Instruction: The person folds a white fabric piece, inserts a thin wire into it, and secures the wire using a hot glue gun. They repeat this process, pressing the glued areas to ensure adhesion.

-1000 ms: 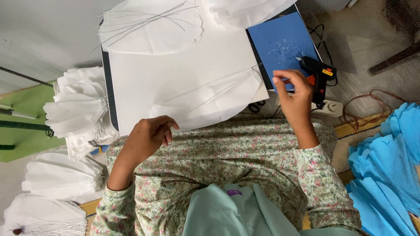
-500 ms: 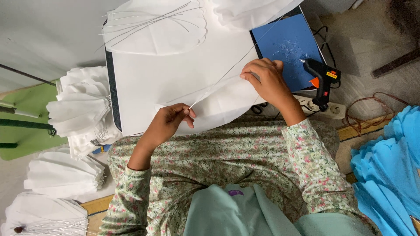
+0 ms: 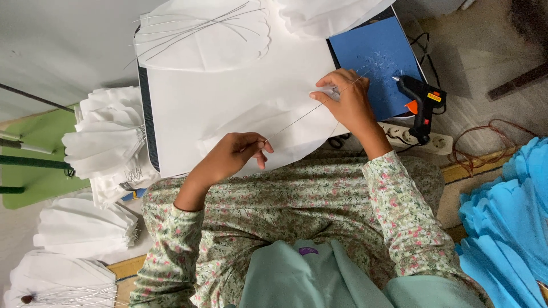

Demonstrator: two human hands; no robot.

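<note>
A thin metal wire (image 3: 302,115) lies slantwise across a white petal-shaped sheet (image 3: 251,117) on the white board in front of me. My left hand (image 3: 233,154) pinches the wire's lower end between thumb and fingers. My right hand (image 3: 344,100) presses the wire's upper end against the sheet, next to the blue mat (image 3: 374,60). A black and orange glue gun (image 3: 421,102) stands on the mat's right edge, just right of my right hand and apart from it.
Another white petal with several loose wires (image 3: 200,34) lies at the board's far side. Stacks of white petals (image 3: 105,145) sit to the left, blue petals (image 3: 505,217) to the right. A power strip (image 3: 416,137) and cables lie on the floor.
My right hand left the glue gun and moved left onto the sheet. Both hands now hold a wire stretched across the white petal; the left hand shifted slightly right.
</note>
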